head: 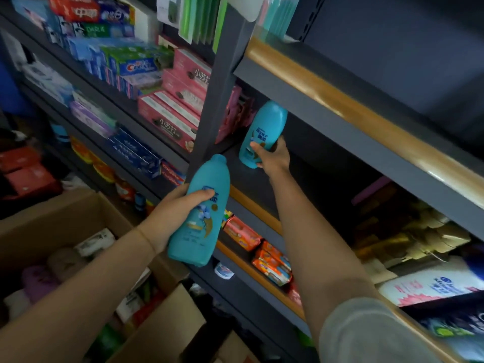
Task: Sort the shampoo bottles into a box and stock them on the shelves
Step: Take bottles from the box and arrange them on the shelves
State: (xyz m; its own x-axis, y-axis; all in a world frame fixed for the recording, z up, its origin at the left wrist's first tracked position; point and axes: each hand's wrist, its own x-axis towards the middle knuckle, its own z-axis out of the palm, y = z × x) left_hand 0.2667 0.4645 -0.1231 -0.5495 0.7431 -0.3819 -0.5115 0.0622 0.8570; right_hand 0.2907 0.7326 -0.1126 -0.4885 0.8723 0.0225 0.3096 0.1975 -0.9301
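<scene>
Right hand [272, 155] gripping teal bottle [262, 132] near dark shelf's [251, 176] front edge

Your readable labels, shelf by shelf. At the upper shelf's left end, a red toothpaste box [74, 9] reads "中华". Below it, a blue box [140, 66] reads "Crest". Beside the shelf upright, pink boxes [170, 121] read "小苏打" (printed dark on pink). On the lower shelf's front edge, a red box [171, 171] reads "Colgate". The teal bottles' brand print is too blurred to read.
</scene>
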